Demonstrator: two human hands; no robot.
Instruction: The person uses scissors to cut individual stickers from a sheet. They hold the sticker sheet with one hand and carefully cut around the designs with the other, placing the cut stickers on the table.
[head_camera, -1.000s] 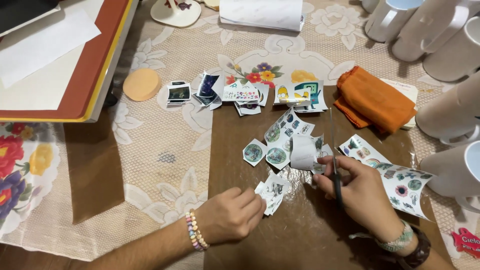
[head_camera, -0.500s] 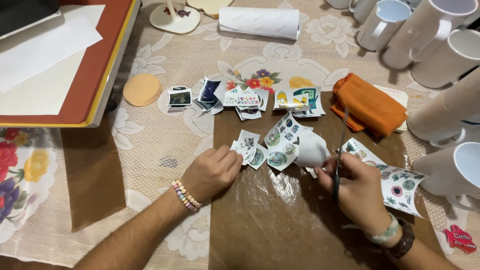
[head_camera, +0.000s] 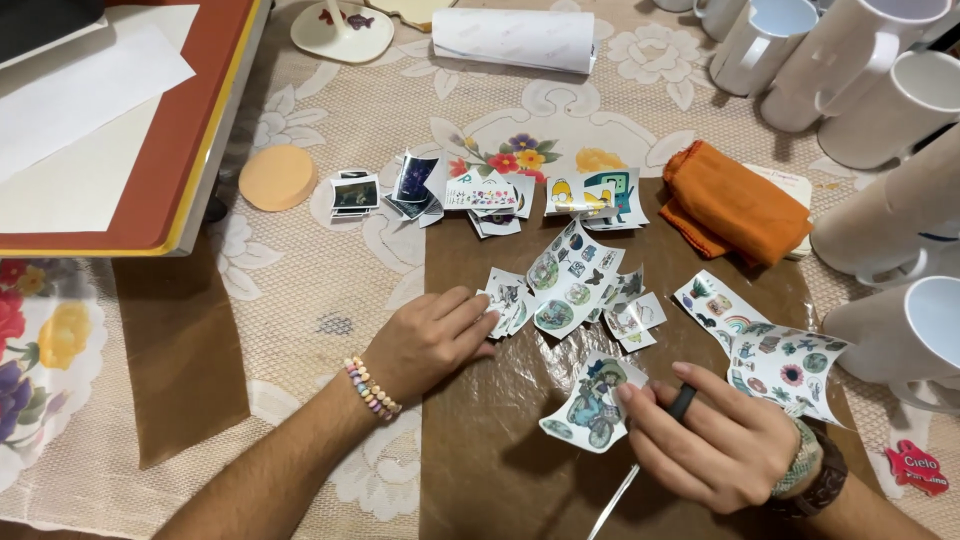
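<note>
Left hand (head_camera: 432, 338) is lying flat on the brown glossy sheet (head_camera: 500, 470), grip released, fingertips pressing on the near-left edge of the fanned pile of small printed paper cutouts (head_camera: 565, 290). Right hand (head_camera: 715, 440) is sitting near-right of it, grip clenched around the black-handled scissors (head_camera: 660, 432); the blade is pointing toward the near edge. A curled paper cutout with a blue figure (head_camera: 592, 402) is lying just left of the right fingers, touching them. A sticker sheet with round flower prints (head_camera: 785, 365) is resting at far right of that hand. The folded orange cloth (head_camera: 735, 205) is lying farther off; white ceramic mugs (head_camera: 880, 110) are crowding the right side of the table (head_camera: 330, 290)
</note>
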